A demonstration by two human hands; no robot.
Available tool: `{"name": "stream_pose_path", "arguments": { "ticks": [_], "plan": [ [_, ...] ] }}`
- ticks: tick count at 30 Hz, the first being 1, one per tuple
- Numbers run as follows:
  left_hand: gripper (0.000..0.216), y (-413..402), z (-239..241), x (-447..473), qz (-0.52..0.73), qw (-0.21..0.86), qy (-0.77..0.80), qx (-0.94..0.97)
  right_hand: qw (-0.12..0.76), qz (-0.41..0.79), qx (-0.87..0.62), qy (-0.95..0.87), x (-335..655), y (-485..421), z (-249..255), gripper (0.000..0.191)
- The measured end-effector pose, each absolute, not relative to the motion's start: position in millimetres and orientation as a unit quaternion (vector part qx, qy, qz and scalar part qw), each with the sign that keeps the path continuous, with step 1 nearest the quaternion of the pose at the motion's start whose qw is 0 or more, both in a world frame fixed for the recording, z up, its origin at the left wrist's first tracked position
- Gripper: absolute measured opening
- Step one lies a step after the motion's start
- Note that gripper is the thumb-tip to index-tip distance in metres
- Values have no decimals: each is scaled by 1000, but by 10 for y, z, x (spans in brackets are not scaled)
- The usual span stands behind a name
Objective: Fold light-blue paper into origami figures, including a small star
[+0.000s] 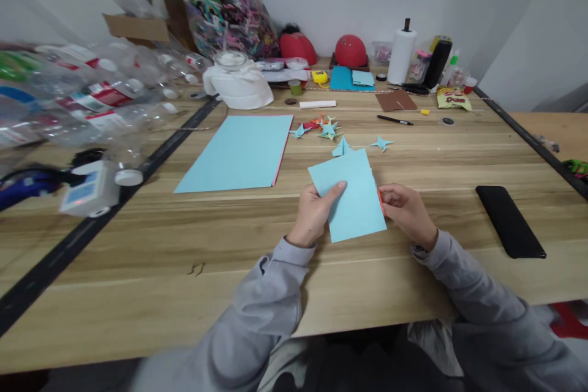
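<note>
My left hand (312, 214) grips a light blue sheet of paper (356, 199) by its left side, thumb on top and fingers behind. At the sheet's right edge, my right hand (407, 209) is closed on a slim orange-red tool (381, 201); most of it hides behind the fingers and paper, so its exact kind is unclear. Just beyond the sheet's far edge is a folded blue paper piece (342, 146). A blue origami star (381, 143) lies to its right. Several more folded stars (329, 128) in blue, red and green are bunched farther back.
A stack of large blue sheets (239, 153) lies to the left, a black phone (509, 222) to the right. Plastic bottles (105, 95) crowd the left side. Farther back are a black pen (395, 120), brown paper (395, 101) and a paper towel roll (402, 56).
</note>
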State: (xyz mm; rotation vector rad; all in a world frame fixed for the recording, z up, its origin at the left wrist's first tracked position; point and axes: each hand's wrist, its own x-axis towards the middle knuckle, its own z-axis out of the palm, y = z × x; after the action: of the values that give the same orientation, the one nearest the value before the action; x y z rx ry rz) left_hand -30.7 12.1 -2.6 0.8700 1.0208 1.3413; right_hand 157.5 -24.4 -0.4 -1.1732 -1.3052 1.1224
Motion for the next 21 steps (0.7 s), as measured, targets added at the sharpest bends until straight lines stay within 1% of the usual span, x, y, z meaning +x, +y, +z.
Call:
{"name": "stream_pose_path", "arguments": {
  "ticks": [5, 21],
  "plan": [
    [46, 117, -36, -310, 573, 583, 438, 375, 502, 453, -493, -547, 1574, -250, -2, 28],
    [51, 106, -1, -291, 570, 575, 445, 382, 503, 440, -493, -558, 1558, -256, -22, 26]
  ]
}}
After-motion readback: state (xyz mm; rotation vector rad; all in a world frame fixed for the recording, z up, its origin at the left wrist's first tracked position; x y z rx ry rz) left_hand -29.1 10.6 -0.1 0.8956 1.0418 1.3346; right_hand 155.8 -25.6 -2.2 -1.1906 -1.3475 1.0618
